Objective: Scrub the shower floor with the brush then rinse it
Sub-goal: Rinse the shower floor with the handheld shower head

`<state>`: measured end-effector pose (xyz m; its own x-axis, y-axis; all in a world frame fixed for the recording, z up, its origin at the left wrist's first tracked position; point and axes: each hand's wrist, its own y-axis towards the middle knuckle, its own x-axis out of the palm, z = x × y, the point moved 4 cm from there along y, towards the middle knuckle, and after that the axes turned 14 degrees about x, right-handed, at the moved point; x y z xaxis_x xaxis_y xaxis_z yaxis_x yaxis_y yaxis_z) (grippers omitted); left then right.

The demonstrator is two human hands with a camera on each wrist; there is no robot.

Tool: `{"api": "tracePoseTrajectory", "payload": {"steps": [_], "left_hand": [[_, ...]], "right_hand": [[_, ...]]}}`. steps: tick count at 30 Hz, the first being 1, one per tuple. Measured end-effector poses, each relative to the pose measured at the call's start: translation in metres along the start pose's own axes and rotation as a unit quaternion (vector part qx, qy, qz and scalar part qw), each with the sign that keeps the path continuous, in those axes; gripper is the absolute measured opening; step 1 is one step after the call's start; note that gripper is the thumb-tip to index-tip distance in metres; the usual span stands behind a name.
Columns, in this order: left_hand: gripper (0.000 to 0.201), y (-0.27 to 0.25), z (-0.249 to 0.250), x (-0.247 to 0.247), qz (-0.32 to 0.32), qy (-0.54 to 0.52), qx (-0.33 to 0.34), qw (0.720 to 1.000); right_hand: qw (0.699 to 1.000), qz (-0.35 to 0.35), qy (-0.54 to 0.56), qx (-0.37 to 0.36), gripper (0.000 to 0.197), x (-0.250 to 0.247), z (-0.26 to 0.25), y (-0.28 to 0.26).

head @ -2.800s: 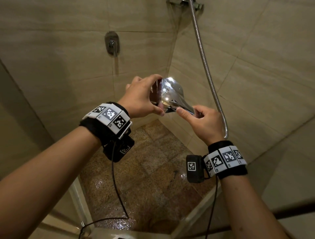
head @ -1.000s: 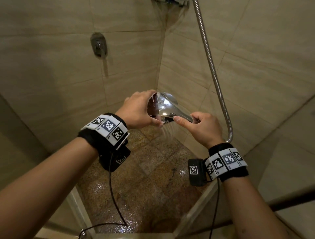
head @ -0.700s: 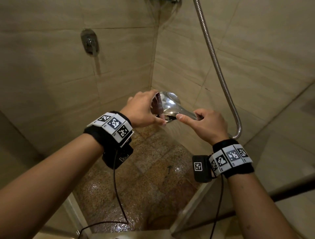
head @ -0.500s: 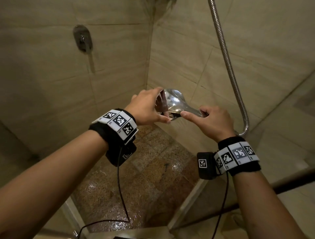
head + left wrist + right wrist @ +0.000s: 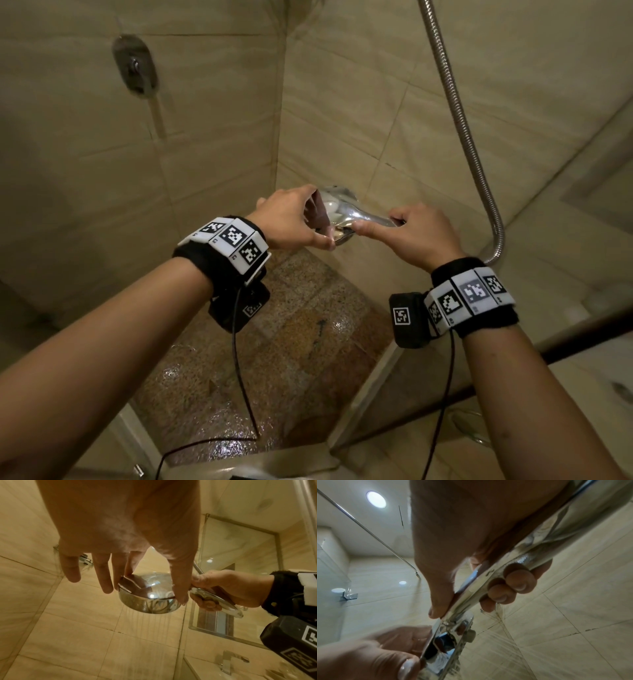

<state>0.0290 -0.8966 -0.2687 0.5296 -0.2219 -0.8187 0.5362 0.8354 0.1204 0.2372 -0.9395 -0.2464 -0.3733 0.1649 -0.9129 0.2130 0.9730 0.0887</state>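
Observation:
A chrome shower head (image 5: 339,212) is held over the wet brown stone shower floor (image 5: 291,342), near the corner of the tiled walls. My left hand (image 5: 317,217) pinches the round head's rim between thumb and fingers. My right hand (image 5: 387,224) grips the handle (image 5: 505,574), fingers curled round it. In the left wrist view thin streams of water fall from the face of the shower head (image 5: 149,601). Its metal hose (image 5: 459,113) hangs in a loop to the right. No brush is in view.
A round wall valve (image 5: 135,68) sits high on the left wall. The stall's metal threshold (image 5: 363,394) and a glass panel (image 5: 240,561) bound the floor on the right. A basin tap (image 5: 228,661) stands outside the stall.
Both hands keep their hold on the shower head. It has drifted a little lower and to the right, toward the wall corner, and water now sprays from it.

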Motion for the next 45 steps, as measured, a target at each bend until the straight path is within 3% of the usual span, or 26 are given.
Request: {"api": "tracePoseTrajectory", "payload": {"steps": [3, 7, 15, 23, 32, 40, 45], "left_hand": [[0.072, 0.0, 0.001, 0.0, 0.0, -0.01, -0.004, 1.0], [0.063, 0.0, 0.007, -0.003, 0.018, -0.018, -0.005, 1.0], [0.062, 0.006, 0.012, -0.013, 0.056, -0.02, -0.002, 0.998], [0.07, 0.017, 0.017, -0.009, 0.071, 0.025, 0.001, 0.997], [0.06, 0.03, 0.02, 0.0, 0.078, 0.015, -0.011, 0.997], [0.062, 0.027, 0.017, 0.009, 0.07, 0.004, -0.028, 0.997], [0.06, 0.023, 0.019, 0.011, 0.066, 0.006, -0.04, 0.997]], "right_hand": [[1.0, -0.018, 0.015, 0.02, 0.084, -0.002, 0.001, 0.003], [0.997, -0.043, 0.056, 0.034, 0.087, -0.006, 0.002, 0.012], [0.994, -0.047, 0.094, 0.035, 0.078, -0.015, 0.0, 0.021], [0.997, -0.028, 0.071, 0.025, 0.087, -0.02, 0.007, 0.029], [0.998, -0.035, 0.03, 0.046, 0.069, -0.03, 0.009, 0.033], [0.999, -0.031, 0.003, 0.03, 0.08, -0.025, 0.011, 0.032], [0.999, -0.04, -0.005, 0.032, 0.076, -0.023, 0.011, 0.03]]}}
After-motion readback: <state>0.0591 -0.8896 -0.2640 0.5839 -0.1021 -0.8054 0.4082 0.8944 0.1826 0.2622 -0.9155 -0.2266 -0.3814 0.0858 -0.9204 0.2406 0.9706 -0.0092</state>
